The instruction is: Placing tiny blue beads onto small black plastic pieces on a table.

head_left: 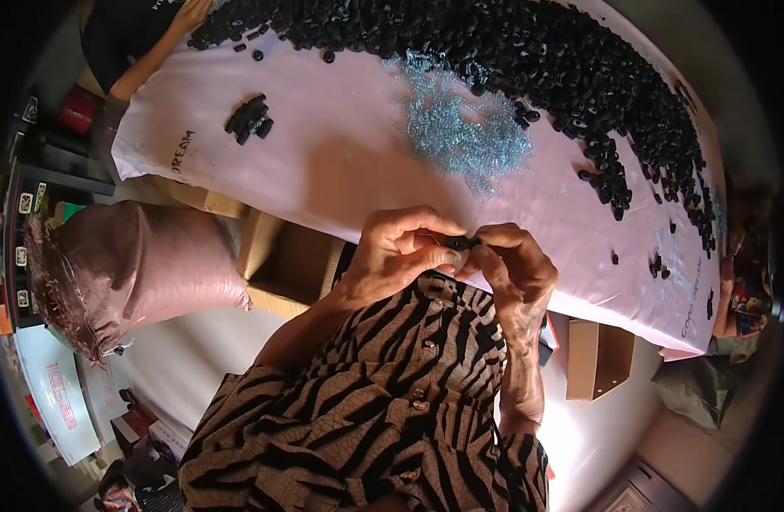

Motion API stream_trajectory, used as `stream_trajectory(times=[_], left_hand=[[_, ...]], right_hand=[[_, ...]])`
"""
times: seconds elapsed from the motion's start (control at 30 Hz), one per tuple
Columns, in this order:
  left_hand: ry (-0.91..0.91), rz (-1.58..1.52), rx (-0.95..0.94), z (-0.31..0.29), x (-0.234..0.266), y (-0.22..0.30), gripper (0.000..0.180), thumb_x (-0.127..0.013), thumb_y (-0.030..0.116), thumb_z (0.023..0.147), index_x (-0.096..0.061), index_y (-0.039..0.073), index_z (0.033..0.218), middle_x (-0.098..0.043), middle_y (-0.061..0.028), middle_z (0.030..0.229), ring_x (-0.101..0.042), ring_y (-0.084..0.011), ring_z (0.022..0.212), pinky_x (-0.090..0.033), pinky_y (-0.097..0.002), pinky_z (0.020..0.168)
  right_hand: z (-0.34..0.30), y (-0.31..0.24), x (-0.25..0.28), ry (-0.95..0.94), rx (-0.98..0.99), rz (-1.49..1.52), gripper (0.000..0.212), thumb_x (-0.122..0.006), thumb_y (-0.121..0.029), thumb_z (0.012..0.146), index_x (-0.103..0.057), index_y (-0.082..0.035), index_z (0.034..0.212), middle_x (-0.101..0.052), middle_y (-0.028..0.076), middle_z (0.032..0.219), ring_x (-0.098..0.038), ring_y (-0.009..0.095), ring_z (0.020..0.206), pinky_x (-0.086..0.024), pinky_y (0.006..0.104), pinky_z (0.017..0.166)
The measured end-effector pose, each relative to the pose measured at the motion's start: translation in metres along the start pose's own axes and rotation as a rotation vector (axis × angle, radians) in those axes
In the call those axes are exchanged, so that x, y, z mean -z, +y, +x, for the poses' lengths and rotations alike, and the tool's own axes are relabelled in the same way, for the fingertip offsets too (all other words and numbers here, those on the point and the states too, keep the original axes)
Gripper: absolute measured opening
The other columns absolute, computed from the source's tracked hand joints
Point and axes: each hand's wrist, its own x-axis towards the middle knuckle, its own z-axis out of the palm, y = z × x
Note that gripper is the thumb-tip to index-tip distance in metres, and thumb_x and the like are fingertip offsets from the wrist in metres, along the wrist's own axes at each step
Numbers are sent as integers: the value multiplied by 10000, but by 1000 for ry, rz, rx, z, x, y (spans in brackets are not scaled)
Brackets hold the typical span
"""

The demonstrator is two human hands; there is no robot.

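Observation:
My left hand and my right hand meet in front of my body, at the near edge of the cloth-covered table. Between their fingertips is a small black cylindrical part. The left thumb and forefinger pinch one side of it; the right fingers close on its other end, partly hiding it. Beyond the hands spreads a heap of tiny shiny bluish pieces, too small to make out singly. A large mass of small black parts runs along the table's far and right sides.
A small cluster of black parts lies at the table's left. Below the edge stand an open cardboard box, a full pink sack and another box. Other people's arms reach in at far left and right.

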Motion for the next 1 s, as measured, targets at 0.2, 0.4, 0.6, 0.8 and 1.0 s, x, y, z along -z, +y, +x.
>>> stream_trajectory(times=[0.2,0.4,0.6,0.8,1.0], left_hand=[[-26,-19,-152,1,-4,-1,272,-639,-114,814,-603,-83,1083,-597,-153,1041,-649,-205,921,-581,-281,814],[-7,11,-233,3,-3,0,278,-662,-113,794,-618,-74,1066,-597,-150,1035,-643,-201,926,-572,-288,827],[-14,19,-218,3,-7,6,267,-665,-109,793,-628,-68,1054,-600,-145,1040,-644,-195,922,-572,-277,813],[-41,82,-234,3,-5,11,253,-674,-80,801,-637,-66,1050,-626,-151,1009,-652,-187,889,-579,-260,777],[-10,186,-251,0,-7,13,215,-665,-85,803,-647,-73,1017,-651,-159,980,-671,-207,874,-589,-268,755]], right_hand=[[-1,1,-2,1,75,24,138,-525,124,870,-563,76,994,-583,130,971,-651,169,767,-573,274,640],[-1,-5,-11,34,118,-18,141,-576,126,841,-582,63,968,-579,125,964,-647,140,765,-604,223,652],[-3,-6,-9,65,348,-341,168,-660,103,771,-614,29,915,-626,118,865,-641,141,740,-553,222,579],[-7,-4,-9,99,339,-334,175,-671,106,743,-626,10,881,-634,101,831,-635,148,730,-534,230,561],[-9,-6,-14,101,334,-302,158,-636,130,765,-625,37,892,-625,123,858,-640,137,711,-540,227,563]])
